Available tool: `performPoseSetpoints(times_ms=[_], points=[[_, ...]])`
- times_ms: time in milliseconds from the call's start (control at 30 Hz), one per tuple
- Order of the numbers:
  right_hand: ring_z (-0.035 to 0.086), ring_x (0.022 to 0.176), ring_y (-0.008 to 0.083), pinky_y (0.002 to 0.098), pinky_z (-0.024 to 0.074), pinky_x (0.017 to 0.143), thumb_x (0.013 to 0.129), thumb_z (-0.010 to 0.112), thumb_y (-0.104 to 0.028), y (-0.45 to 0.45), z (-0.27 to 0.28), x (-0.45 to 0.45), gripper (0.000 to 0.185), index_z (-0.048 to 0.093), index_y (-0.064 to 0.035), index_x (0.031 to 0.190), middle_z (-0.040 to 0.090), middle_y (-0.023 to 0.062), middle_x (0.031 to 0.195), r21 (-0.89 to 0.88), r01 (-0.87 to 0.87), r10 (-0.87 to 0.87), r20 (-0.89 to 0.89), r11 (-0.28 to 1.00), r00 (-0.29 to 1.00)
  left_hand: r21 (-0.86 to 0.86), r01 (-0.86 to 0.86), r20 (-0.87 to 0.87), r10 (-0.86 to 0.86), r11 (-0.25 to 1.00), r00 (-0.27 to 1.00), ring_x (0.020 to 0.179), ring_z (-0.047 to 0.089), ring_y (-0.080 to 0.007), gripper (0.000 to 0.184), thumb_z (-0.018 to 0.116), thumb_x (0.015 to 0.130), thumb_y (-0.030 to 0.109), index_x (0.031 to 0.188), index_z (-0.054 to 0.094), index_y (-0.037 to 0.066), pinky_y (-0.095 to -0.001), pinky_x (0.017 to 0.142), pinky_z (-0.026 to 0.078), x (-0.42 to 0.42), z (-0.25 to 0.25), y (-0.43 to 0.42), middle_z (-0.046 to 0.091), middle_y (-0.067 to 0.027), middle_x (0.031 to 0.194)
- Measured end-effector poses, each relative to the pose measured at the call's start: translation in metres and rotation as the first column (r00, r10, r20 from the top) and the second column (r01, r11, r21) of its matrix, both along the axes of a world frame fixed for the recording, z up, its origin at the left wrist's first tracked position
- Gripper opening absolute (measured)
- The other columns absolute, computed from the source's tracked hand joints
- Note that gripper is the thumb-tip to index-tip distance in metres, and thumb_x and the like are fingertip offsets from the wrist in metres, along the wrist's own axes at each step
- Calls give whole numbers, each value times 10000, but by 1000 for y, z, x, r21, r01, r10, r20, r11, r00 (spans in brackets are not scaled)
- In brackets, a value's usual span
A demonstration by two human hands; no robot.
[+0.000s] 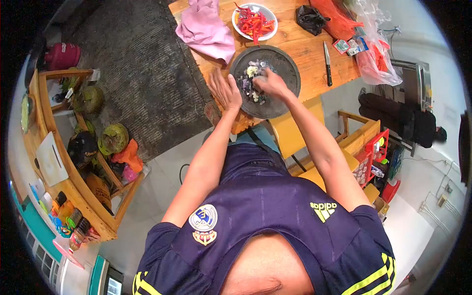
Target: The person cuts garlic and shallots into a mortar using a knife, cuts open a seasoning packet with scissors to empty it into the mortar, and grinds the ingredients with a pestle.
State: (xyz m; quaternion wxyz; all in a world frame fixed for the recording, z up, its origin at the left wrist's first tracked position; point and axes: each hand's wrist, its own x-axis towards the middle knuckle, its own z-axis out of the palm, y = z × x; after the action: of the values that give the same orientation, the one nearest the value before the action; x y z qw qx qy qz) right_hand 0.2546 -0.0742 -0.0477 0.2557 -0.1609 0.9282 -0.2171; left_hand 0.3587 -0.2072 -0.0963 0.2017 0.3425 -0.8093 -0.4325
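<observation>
A round, dark stone mortar [290, 64] rests near the table's front edge. Crushed pale and purplish bits, resembling garlic and shallot, lie in it, with a yellowish clump [252, 72] near the middle. My right hand [270, 83] is closed over the mortar around what looks like a grey stone pestle, mostly hidden under the fingers. My left hand [226, 91] lies beside the mortar's left rim, fingers stretched out, with nothing in it. Behind the mortar stands a white bowl [274, 30] of sliced red chillies [255, 23].
A pink cloth [206, 29] lies left of the bowl. On the right are a knife [328, 64], a black plastic bag [311, 19], small packets [350, 45] and a clear plastic bag [376, 59]. A yellow chair [297, 130] stands below the table; another person [400, 114] is farther right.
</observation>
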Motion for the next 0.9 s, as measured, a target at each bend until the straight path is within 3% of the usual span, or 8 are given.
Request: performPoseSetpoints(times_ms=[233, 400, 500, 567, 633, 700, 767, 900], points=[[631, 693, 467, 545, 513, 655, 833, 622, -368, -23, 20, 64, 517, 432, -90, 1225, 647, 258, 749, 172, -46, 80, -197, 984, 977, 32, 6, 25, -6, 999, 1000, 1379, 249, -375, 574, 342, 969, 379, 1392, 355, -10, -522, 1129, 115, 5, 6, 6, 383, -201, 1428], [630, 944, 403, 415, 506, 812, 812, 641, -436, -2, 18, 18, 572, 510, 13, 1142, 630, 296, 973, -186, 156, -149, 53, 970, 987, 14, -13, 4, 13, 1000, 1000, 1375, 256, -375, 579, 346, 964, 390, 1392, 357, -1, -519, 1128, 117, -2, -2, -1, 380, -190, 1435], [655, 804, 428, 497, 523, 707, 824, 641, -392, -14, 34, 73, 542, 465, -70, 1224, 664, 252, 883, 218, 2, 19, -92, 976, 996, 21, -31, -3, 31, 999, 1000, 1371, 260, -377, 565, 369, 958, 369, 1387, 363, 3, -526, 1126, 116, -2, -3, 1, 391, -191, 1426], [647, 737, 440, 525, 516, 629, 850, 624, -361, -15, 30, 66, 508, 438, -61, 1215, 663, 244, 816, 195, -39, 93, -276, 980, 956, 19, -15, -5, 15, 1000, 1000, 1370, 261, -377, 563, 381, 954, 359, 1385, 363, -2, -531, 1124, 116, -1, -1, 0, 393, -195, 1422], [648, 791, 437, 530, 515, 682, 841, 626, -393, -18, 27, 32, 524, 454, -49, 1197, 663, 248, 878, 177, 13, 19, -176, 984, 984, 25, -18, -13, 18, 1000, 1000, 1368, 261, -376, 563, 391, 950, 350, 1380, 363, -12, -534, 1124, 116, -2, -1, 3, 394, -203, 1419], [633, 889, 448, 480, 499, 806, 805, 632, -474, 2, 12, 4, 587, 499, -5, 1133, 649, 275, 948, -137, 146, -140, 49, 980, 989, 21, -23, -12, 23, 1000, 1000, 1369, 260, -376, 564, 392, 949, 349, 1378, 364, -16, -532, 1124, 116, -3, 1, 0, 391, -202, 1422], [618, 1014, 386, 435, 500, 832, 795, 671, -430, 9, 20, 27, 595, 511, 3, 1170, 627, 246, 1083, -15, 173, -168, 170, 985, 971, 9, -28, -3, 28, 1000, 1000, 1373, 254, -371, 574, 376, 959, 369, 1387, 356, -12, -530, 1125, 113, -6, -3, -3, 384, -197, 1428], [625, 674, 477, 557, 501, 628, 824, 645, -375, -10, 31, 90, 486, 431, -115, 1174, 638, 262, 730, 144, -60, 88, -193, 988, 977, 41, -27, 6, 26, 999, 1000, 1382, 243, -363, 583, 350, 972, 386, 1401, 342, -7, -528, 1128, 104, -3, 3, -1, 378, -193, 1434]])
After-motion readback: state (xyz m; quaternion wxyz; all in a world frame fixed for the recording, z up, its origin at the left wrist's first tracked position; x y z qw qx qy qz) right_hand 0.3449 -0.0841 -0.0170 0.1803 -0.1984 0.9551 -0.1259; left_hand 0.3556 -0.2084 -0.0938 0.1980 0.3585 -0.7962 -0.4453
